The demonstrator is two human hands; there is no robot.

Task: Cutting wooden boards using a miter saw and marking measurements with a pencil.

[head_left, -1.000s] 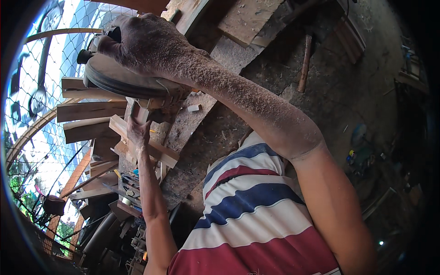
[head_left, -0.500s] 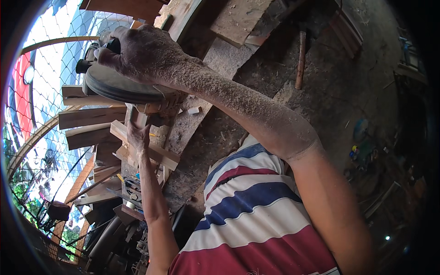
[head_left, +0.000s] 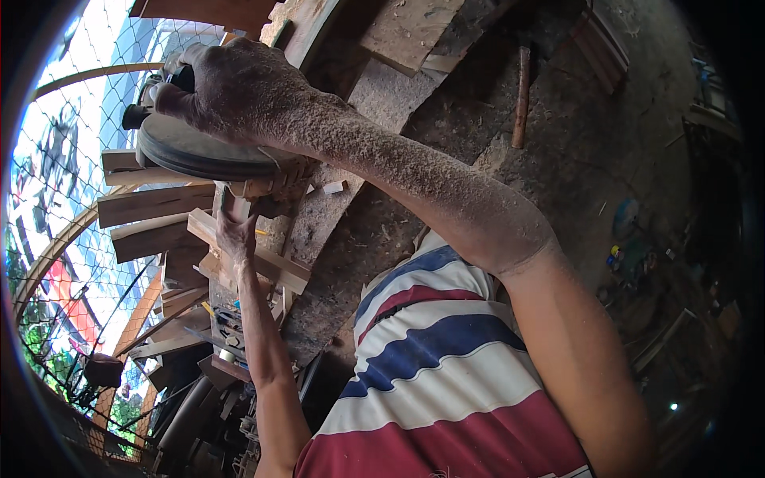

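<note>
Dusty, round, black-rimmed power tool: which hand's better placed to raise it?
Right, likely: the right hand grips the black handle of the tool. The left hand is nearer the body, over a pale wooden strip.

Wire mesh (head_left: 57,215) L, bright daylight thru; dk floor (head_left: 574,179) R.

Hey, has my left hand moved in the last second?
No, not visibly. Against the small pale block, your left hand keeps about the same place; the slight shift in the picture seems to be the camera's.
</note>
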